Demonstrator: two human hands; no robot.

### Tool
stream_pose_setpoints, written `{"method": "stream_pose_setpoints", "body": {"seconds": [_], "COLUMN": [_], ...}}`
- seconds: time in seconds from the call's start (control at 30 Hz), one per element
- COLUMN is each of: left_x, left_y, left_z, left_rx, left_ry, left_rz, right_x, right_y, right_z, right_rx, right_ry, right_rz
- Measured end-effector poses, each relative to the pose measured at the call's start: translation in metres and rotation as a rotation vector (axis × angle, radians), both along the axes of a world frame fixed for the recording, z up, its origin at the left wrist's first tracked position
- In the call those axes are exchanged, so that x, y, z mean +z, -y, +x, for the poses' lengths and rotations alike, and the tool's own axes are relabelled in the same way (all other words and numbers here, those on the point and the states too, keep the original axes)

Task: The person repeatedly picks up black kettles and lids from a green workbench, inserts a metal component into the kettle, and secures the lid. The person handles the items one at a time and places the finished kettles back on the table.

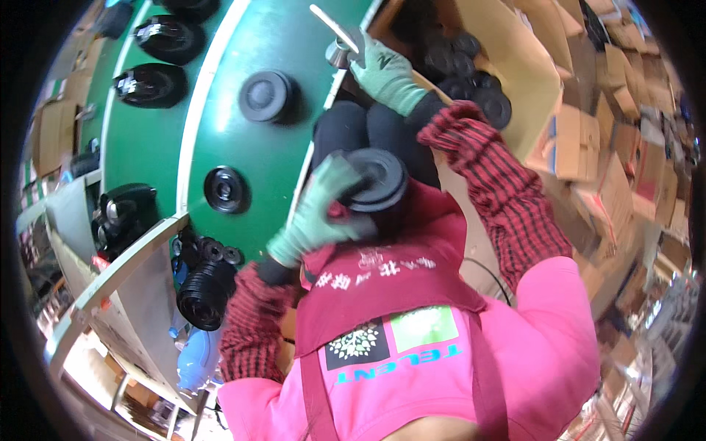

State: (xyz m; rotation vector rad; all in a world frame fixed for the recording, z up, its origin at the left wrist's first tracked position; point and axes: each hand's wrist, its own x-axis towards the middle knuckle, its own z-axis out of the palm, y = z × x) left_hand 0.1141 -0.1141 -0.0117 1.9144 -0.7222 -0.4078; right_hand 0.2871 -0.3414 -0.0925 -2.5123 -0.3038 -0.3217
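Note:
Held over my lap is a thick black round part (379, 176) with a ridged rim, its edge gripped by my left hand (320, 213) in a pale green glove. The glove is somewhat smeared by motion. Farther off, at the edge of the green bench, my right hand (382, 70), gloved alike, is closed around a tool with a pale rod and a silvery cone-shaped end (338, 53). Its exact kind is unclear. Another black round part (266, 96) lies on the bench left of my right hand, and a smaller black ring-shaped part (224, 189) lies nearer.
The green bench (294, 44) has a pale divider strip (198, 95); glossy black housings (151, 84) stand beyond it. At right an open cardboard box (529, 95) holds several black round parts. Stacked black rings (206, 294) and a blue bottle-like object (197, 360) are at left.

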Motion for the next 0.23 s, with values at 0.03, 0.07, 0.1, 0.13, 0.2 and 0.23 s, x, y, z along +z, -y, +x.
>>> {"method": "stream_pose_setpoints", "body": {"seconds": [0.03,0.07,0.1,0.13,0.2,0.23], "left_x": [0.004,0.006,0.004,0.003,0.020,0.013], "left_y": [0.010,0.021,0.024,0.019,0.002,-0.020], "left_z": [-0.013,-0.025,-0.033,-0.037,-0.045,-0.049], "left_rx": [0.050,0.102,0.098,0.103,0.086,0.145], "left_ry": [0.084,0.172,0.198,0.226,0.364,0.449], "left_rz": [0.041,0.087,0.050,0.020,0.044,0.055], "right_x": [-0.014,-0.027,-0.036,-0.047,-0.062,-0.060], "right_y": [-0.014,-0.031,-0.044,-0.056,-0.071,-0.093], "right_z": [0.014,0.026,0.034,0.042,0.053,0.064], "right_rx": [0.004,0.009,0.031,0.063,0.143,0.184], "right_ry": [0.009,0.022,0.026,0.032,-0.216,-0.192], "right_rz": [0.004,0.013,-0.006,-0.022,0.007,0.018]}}
